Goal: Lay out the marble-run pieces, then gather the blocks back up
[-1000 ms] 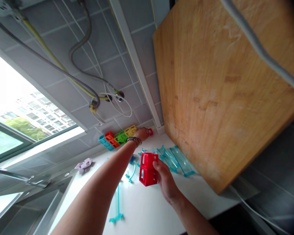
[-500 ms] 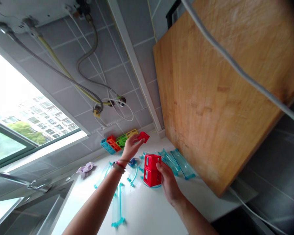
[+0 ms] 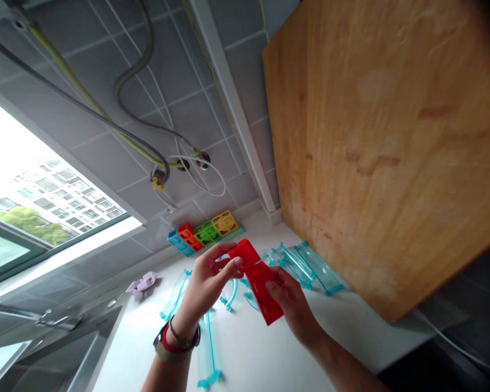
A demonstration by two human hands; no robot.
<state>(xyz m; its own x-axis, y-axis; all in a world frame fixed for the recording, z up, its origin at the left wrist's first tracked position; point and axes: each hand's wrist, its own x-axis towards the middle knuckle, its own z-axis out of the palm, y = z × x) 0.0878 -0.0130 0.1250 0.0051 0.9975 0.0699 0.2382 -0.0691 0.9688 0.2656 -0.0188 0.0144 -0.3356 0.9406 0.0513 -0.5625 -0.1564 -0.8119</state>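
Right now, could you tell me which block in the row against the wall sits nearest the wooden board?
The yellow block, at the row's right end.

A white countertop [image 3: 261, 354] carries clear teal track pieces [image 3: 306, 264], colored blocks [image 3: 206, 233] and a lilac piece [image 3: 142, 283].

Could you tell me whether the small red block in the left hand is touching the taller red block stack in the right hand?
Touching. The head view shows the small red block, pinched by the left hand, meeting the top end of the red block stack held by the right hand, with no gap visible.
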